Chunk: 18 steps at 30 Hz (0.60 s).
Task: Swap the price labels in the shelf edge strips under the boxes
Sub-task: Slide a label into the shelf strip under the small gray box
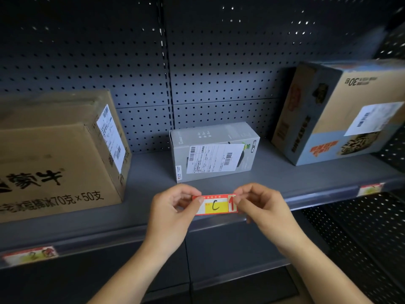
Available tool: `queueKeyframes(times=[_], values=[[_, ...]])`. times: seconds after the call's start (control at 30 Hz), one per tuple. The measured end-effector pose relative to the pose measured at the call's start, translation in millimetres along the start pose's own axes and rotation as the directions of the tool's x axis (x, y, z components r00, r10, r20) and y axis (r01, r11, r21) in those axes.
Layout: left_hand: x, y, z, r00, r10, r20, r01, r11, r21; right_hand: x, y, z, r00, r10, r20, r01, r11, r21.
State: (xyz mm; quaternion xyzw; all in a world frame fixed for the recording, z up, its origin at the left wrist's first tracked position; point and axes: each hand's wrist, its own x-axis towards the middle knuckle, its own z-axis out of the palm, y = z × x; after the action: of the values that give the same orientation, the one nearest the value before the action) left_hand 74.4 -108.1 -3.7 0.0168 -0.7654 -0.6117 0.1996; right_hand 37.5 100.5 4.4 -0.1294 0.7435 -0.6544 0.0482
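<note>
Hands meeting at the near edge of the grey shelf [274,172], centre of view. Left hand [173,207] pinching the left end of the red-and-yellow price label [215,205], thumb and curled fingers clamped on it. Right hand [260,205] pinching the right end the same way, fingertips closed on the card. Label lying level between both hands, handwritten "C" showing on the yellow field and a red "1" at its right end. Label sitting in front of the shelf edge strip [317,195], directly near-side of the small grey box [213,151]; cannot tell whether seated in the strip or held just clear of it.

Standing on the shelf, far from the hands: large brown carton [54,154] at left, grey box in the middle, printed carton [341,110] at right, tilted. Second label [30,255] sitting in the strip at far left under the brown carton. Third label [370,189] sitting in the strip at right under the printed carton; both blurred, markings unreadable. Perforated back panel [219,62] rising behind.
</note>
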Motion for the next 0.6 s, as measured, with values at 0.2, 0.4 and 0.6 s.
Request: queueKeyframes(times=[0.2,0.4,0.6], values=[[2,1,8,0.999,-0.036,0.003,0.036,0.995,0.090,15,16,-15,0.992,-0.101,0.070,0.113,0.975,-0.191],[-7,-10,30,0.999,-0.042,-0.022,0.047,0.950,0.310,22,34,-37,0.985,-0.144,0.100,0.171,0.916,-0.362],[-15,-9,40,0.998,0.056,-0.014,-0.038,0.823,0.567,27,46,-39,0.935,-0.324,0.145,0.341,0.703,-0.624]])
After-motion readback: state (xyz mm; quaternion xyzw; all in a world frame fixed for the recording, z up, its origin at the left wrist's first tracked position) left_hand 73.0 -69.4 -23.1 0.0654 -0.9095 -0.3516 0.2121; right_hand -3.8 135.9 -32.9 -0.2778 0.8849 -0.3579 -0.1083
